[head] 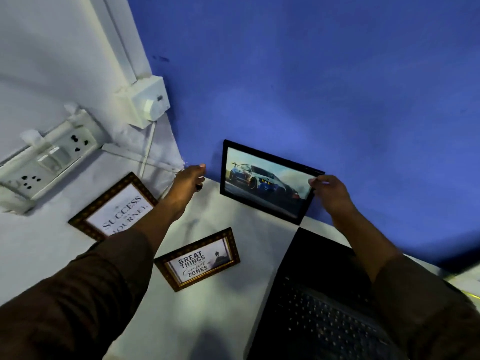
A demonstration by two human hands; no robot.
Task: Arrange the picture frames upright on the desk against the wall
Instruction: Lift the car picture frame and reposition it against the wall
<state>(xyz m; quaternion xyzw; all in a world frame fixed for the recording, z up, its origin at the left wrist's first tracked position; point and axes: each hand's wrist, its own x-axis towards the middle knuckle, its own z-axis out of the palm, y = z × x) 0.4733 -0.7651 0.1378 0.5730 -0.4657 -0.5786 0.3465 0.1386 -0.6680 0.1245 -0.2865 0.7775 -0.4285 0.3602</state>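
A black-framed car picture (pixel 262 181) stands upright on the white desk (pixel 220 307), leaning on the blue wall (pixel 311 87). My right hand (pixel 327 191) pinches its upper right corner. My left hand (pixel 187 181) reaches toward the corner of the walls, left of that frame, and seems to hold a small dark object that I cannot make out. A brown ornate frame reading "SUCCESS" (pixel 114 208) stands against the white wall on the left, partly behind my left forearm. A second brown frame reading "GREAT THINGS" (pixel 198 259) lies flat on the desk.
An open black laptop (pixel 311 302) fills the desk's right front. Two white socket and switch boxes (pixel 49 162) (pixel 146 102) with a cable sit on the left wall.
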